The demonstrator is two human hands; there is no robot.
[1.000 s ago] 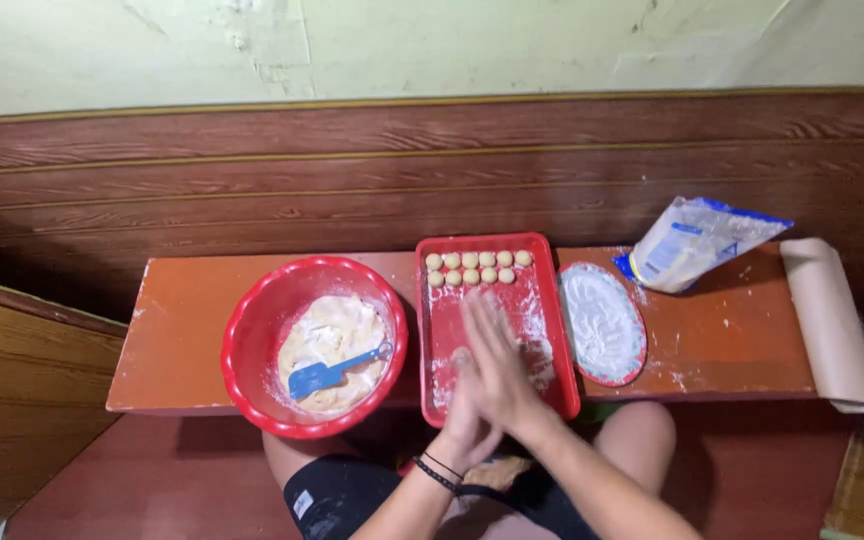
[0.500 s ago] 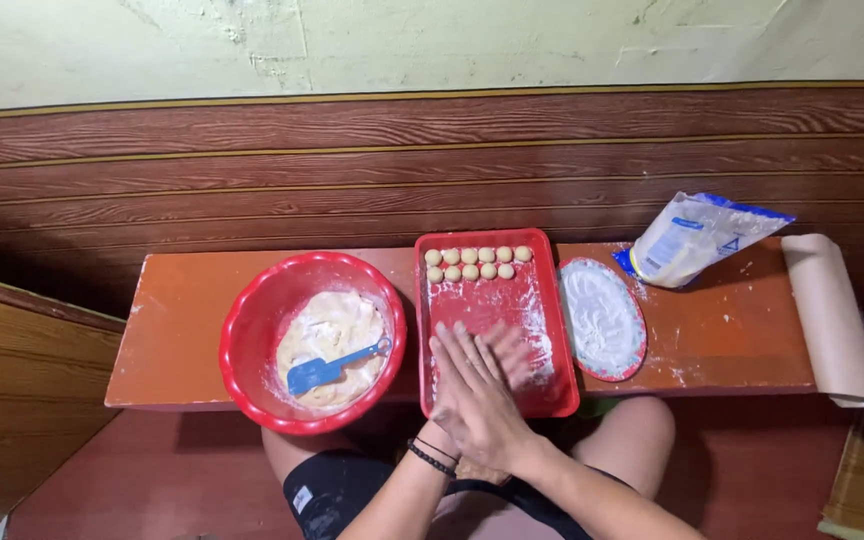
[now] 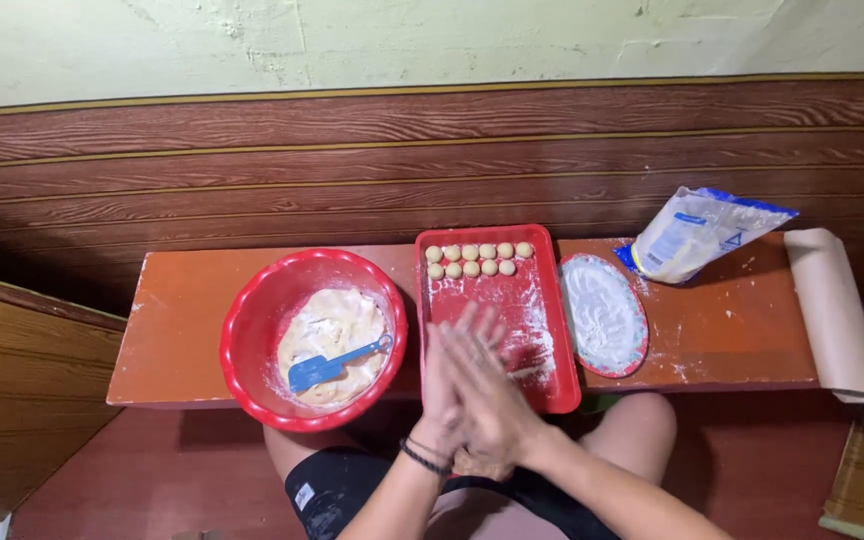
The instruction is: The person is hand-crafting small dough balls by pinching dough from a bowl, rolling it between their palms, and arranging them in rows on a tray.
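**Palms pressed together over the tray's near edge**

The worktop (image 3: 182,330) has bare room at its left end. The bowl (image 3: 252,345) overhangs the near edge; beside it, the tray (image 3: 542,300) carries dough balls (image 3: 479,259) along its far rim. Left hand (image 3: 442,385) and right hand (image 3: 482,395) lie flat, fingers straight, palm against palm; anything between them is hidden.

1. The right hand (image 3: 482,400) covered most of the left hand (image 3: 439,385); anything pressed between the palms was hidden.
2. The hands hid the red tray (image 3: 542,300)'s near left corner.
3. Both forearms ran off the bottom edge.
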